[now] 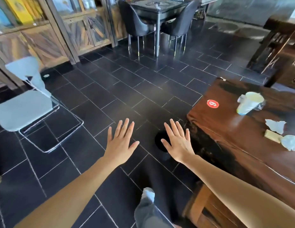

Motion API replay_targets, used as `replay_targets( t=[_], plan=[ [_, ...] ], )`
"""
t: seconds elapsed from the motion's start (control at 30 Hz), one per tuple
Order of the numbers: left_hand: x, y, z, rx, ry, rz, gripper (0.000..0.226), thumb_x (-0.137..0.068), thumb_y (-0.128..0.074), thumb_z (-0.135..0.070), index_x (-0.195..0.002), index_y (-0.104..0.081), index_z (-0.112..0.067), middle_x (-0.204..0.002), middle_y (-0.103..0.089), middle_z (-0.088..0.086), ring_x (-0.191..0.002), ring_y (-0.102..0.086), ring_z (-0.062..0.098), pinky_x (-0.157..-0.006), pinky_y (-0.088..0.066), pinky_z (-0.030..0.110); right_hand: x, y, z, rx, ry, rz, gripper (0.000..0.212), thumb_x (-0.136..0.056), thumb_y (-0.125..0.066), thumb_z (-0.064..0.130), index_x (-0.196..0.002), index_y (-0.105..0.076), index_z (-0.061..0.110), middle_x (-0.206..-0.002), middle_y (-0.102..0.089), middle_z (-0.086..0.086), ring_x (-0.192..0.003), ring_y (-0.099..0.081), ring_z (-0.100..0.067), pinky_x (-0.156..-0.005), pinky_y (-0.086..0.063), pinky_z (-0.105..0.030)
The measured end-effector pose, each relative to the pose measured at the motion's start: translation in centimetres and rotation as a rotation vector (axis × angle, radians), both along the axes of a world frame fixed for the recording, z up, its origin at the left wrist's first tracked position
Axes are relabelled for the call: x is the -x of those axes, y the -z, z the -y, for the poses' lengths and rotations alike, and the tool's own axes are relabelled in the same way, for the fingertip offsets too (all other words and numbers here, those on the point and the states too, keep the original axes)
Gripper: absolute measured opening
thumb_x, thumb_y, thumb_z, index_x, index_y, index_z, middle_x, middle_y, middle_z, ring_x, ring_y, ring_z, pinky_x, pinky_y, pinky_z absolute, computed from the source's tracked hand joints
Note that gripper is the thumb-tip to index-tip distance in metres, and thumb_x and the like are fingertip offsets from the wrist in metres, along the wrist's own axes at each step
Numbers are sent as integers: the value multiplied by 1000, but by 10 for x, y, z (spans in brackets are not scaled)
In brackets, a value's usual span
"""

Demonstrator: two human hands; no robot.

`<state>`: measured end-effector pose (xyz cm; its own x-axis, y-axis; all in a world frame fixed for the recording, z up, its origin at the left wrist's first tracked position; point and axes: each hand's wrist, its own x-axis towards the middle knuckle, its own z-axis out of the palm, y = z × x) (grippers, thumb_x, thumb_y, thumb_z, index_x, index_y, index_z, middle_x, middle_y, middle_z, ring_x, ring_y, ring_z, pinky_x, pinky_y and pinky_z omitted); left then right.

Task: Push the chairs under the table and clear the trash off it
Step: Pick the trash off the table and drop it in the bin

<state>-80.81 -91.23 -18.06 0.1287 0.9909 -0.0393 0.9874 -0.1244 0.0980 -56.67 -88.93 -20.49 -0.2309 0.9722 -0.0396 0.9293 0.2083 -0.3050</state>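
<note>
A dark brown wooden table point(225, 129) fills the right side, with a red number sticker point(212, 103) near its corner. On it lie a clear plastic cup point(249, 102), two crumpled white tissues point(275, 125) point(290, 142) and a small yellowish packet point(272, 136). A pale blue chair point(23, 109) on a metal frame stands at the left, well away from the table. My left hand point(121, 142) and right hand point(178, 142) are held out flat over the floor, fingers spread, touching nothing.
A black round bin point(160, 140) sits on the floor beside the table, partly behind my right hand. A wooden bench point(207, 209) is under the table's near side. At the back stand a black table with two dark chairs point(138, 23) and wooden cabinets point(44, 38).
</note>
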Motion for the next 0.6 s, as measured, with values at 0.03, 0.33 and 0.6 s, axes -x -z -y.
replay_targets(
  t=[0.03,0.33,0.6],
  plan=[
    [3,-4,-23,10,4,1,72,-95,-26,-55,-149,11,-25,-160,17,-2,-146,17,19,-114,12,50,4,1,-20,16,24,-8,65,-99,-32,48,-153,-3,27,-162,9,2,-148,14,-20,-117,3,-54],
    [2,-4,-185,34,184,69,72,-95,-25,-53,-148,14,-26,-158,21,-3,-142,26,15,-113,16,48,25,-13,-156,-21,165,-38,65,-98,-33,47,-152,-3,27,-162,10,3,-148,14,-19,-116,5,-53],
    [-26,-5,-352,62,478,81,71,-96,-25,-53,-148,16,-26,-158,23,-3,-141,28,14,-114,15,49,0,-9,-254,-15,468,24,64,-99,-35,46,-152,-3,29,-162,10,5,-148,13,-18,-117,4,-53]
  ],
)
